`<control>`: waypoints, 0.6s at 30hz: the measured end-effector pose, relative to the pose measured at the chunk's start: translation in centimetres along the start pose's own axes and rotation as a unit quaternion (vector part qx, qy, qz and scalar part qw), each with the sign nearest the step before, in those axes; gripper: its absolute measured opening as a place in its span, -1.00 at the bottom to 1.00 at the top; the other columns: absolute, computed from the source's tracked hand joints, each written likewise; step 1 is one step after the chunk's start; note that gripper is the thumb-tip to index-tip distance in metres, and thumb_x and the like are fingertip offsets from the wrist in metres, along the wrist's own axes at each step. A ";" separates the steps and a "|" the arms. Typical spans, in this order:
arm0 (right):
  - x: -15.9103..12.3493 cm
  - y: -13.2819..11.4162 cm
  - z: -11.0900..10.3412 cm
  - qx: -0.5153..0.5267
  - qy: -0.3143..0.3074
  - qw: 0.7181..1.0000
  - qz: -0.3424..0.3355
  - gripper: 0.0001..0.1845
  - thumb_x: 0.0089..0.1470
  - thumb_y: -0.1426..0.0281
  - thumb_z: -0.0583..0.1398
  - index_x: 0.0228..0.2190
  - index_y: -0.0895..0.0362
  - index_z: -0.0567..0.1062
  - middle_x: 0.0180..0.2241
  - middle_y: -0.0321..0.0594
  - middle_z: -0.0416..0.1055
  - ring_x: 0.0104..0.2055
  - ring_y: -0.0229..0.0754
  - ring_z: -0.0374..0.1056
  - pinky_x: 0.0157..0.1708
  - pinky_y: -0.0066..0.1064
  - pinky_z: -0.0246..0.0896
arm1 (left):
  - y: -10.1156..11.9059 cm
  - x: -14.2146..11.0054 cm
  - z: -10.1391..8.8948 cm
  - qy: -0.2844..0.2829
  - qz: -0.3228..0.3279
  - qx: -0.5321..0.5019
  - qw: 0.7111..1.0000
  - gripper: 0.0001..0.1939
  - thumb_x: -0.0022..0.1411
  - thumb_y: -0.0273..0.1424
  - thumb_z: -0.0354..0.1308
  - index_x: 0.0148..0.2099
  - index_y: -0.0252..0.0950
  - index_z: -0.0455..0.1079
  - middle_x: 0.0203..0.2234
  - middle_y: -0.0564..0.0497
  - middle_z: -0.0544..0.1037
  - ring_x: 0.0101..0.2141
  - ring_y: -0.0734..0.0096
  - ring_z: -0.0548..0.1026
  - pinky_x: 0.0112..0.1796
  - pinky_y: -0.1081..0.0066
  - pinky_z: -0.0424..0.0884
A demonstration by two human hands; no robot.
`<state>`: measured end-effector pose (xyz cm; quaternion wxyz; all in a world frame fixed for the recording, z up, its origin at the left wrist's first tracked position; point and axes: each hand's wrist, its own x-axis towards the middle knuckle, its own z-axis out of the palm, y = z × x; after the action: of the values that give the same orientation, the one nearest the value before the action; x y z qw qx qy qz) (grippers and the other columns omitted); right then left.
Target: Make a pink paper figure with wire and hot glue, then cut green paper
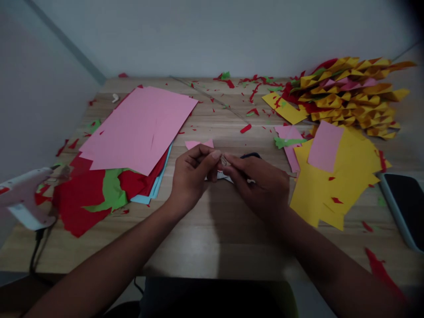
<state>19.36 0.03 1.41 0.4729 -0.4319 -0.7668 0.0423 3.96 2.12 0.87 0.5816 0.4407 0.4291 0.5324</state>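
Note:
Above the middle of the table, my left hand and my right hand meet, thumb and fingertips pinched together. Between their tips is a tiny pale scrap, too small and dim to name. Partly hidden beneath the hands lies a tool with a dark rounded handle and a whitish, shiny part, perhaps scissors. A small notched pink paper piece rests just behind my left hand.
Pink sheets cover red and blue paper at left, near a glue gun. Yellow sheets, a phone and a folded yellow paper craft stand at right. A thin stick and red and green scraps lie behind.

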 end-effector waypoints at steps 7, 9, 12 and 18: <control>0.4 -0.4 -0.6 0.059 -0.025 0.990 0.129 -0.83 0.22 0.36 0.23 -0.27 0.06 0.66 -0.47 -0.31 0.61 -0.46 -0.23 0.51 -0.42 -0.43 0.37 | -0.4 0.0 0.1 -0.027 0.036 -0.052 0.998 -0.82 0.25 -0.29 0.24 -0.35 -0.27 0.47 -0.53 0.11 0.48 -0.63 0.63 0.32 -0.59 0.56 0.23; 0.5 -0.4 -0.7 0.058 -0.020 0.988 0.144 -0.84 0.21 0.35 0.24 -0.29 0.06 0.67 -0.49 -0.32 0.60 -0.49 -0.24 0.48 -0.45 -0.43 0.35 | -0.5 0.1 0.1 -0.034 0.041 -0.073 0.996 -0.79 0.31 -0.25 0.18 -0.30 -0.26 0.51 -0.49 0.08 0.48 -0.61 0.61 0.34 -0.59 0.53 0.22; 0.5 -0.4 -0.7 0.054 -0.016 0.987 0.151 -0.85 0.20 0.34 0.25 -0.31 0.05 0.66 -0.51 -0.33 0.59 -0.53 -0.26 0.44 -0.48 -0.44 0.32 | -0.5 0.3 0.0 -0.034 0.042 -0.067 0.996 -0.74 0.31 -0.19 0.17 -0.30 -0.27 0.51 -0.45 0.06 0.49 -0.59 0.58 0.36 -0.58 0.50 0.24; 0.3 0.2 -0.3 0.079 -0.035 0.987 0.134 -0.84 0.20 0.36 0.24 -0.27 0.06 0.65 -0.50 -0.34 0.59 -0.51 -0.27 0.44 -0.46 -0.45 0.31 | 0.0 0.4 -0.4 0.000 0.028 0.085 0.996 -0.74 0.12 -0.22 0.35 -0.43 -0.29 0.45 -0.57 0.09 0.47 -0.63 0.61 0.28 -0.57 0.51 0.24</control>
<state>19.63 0.25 1.68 0.4684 -0.4902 -0.7126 0.1803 3.62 2.54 0.78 0.5266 0.5003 0.4602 0.5105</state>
